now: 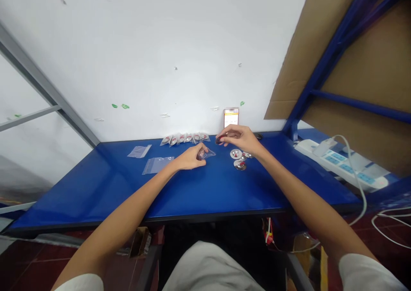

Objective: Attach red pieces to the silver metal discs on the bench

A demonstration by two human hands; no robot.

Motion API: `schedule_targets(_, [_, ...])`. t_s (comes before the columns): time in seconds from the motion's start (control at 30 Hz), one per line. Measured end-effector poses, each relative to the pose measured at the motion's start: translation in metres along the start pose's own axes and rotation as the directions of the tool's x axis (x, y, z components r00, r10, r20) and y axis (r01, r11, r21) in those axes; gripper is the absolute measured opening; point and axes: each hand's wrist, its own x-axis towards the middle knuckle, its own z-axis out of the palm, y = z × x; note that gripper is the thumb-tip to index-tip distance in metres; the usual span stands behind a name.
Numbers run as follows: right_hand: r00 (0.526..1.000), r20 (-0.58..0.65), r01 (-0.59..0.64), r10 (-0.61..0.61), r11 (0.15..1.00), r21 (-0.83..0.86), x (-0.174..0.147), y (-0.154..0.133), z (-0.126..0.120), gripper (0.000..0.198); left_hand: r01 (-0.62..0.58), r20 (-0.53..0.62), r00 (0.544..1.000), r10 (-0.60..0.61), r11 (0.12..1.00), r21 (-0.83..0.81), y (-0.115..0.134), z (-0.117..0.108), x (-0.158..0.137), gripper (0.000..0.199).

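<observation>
Pale cloth over the seated person's lap (208, 269) fills the lower centre of the frame, below the near edge of a blue table (205, 196). At centre left, two clear bags lie flat on the tabletop: a smaller one (139, 151) and, below and to its right, a larger one (157, 165). Further right, a row of filled bags (185, 138) with red marks or parts lies near the white wall (154, 59). At centre, the left hand (192, 157) is curled around a crinkled clear bag (210, 153), gripping it between thumb and fingers; its contents are mostly hidden. The bag's free end points right, its long axis running roughly across the frame. Just right of and above that end, the right hand (243, 137) pinches a small dark-red piece (219, 140) in its fingertips; the piece's own axis cannot be told. Behind this hand stands a lit screen (231, 117). Below the right hand, and nearer to it than to the left, lie several metal discs (236, 154) with red centres. At far right rests a white power strip (337, 161).
</observation>
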Motion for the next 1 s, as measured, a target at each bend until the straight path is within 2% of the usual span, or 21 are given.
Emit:
schedule_targets(0.13, [0.971, 0.178, 0.185, -0.16, 0.974, -0.133, -0.007, -0.001, 0.023, 0.017, -0.004, 0.015, 1.0, 0.003, 1.0, 0.023, -0.01, 0.005, 0.003, 0.039])
schedule_targets(0.23, [0.938, 0.286, 0.284, -0.195, 0.906, -0.313, -0.01, 0.012, 0.033, 0.018, -0.016, 0.013, 1.0, 0.016, 1.0, 0.022, -0.013, 0.007, 0.004, 0.034])
schedule_targets(0.33, [0.914, 0.295, 0.389, -0.279, 0.81, -0.439, -0.01, 0.023, 0.035, 0.02, -0.021, 0.02, 1.0, 0.021, 0.999, 0.026, -0.014, 0.006, 0.004, 0.032])
schedule_targets(0.43, [0.876, 0.263, 0.482, -0.404, 0.741, -0.468, -0.009, 0.027, 0.032, 0.021, -0.004, 0.04, 0.999, 0.003, 1.0, 0.026, -0.013, 0.006, 0.003, 0.033])
schedule_targets(0.53, [0.853, 0.249, 0.52, -0.458, 0.714, -0.469, -0.007, 0.026, 0.028, 0.019, 0.011, 0.067, 0.998, -0.01, 1.0, -0.015, -0.012, 0.005, 0.002, 0.036])
schedule_targets(0.63, [0.83, 0.295, 0.557, -0.474, 0.684, -0.47, -0.006, 0.024, 0.025, 0.018, 0.018, 0.081, 0.997, -0.014, 0.999, -0.039, -0.011, 0.003, 0.002, 0.038])
schedule_targets(0.8, [0.763, 0.398, 0.644, -0.509, 0.551, -0.531, -0.003, 0.025, 0.025, 0.018, 0.006, 0.081, 0.997, -0.006, 1.0, -0.003, -0.011, 0.002, 0.002, 0.037])
schedule_targets(0.9, [0.762, 0.412, 0.64, -0.499, 0.487, -0.594, -0.004, 0.026, 0.026, 0.019, 0.003, 0.101, 0.995, -0.002, 1.0, -0.012, -0.01, 0.002, 0.002, 0.039])
schedule_targets(1.0, [0.78, 0.406, 0.618, -0.477, 0.483, -0.62, -0.007, 0.025, 0.029, 0.019, 0.005, 0.094, 0.996, -0.003, 1.0, -0.019, -0.008, 0.003, 0.002, 0.039])
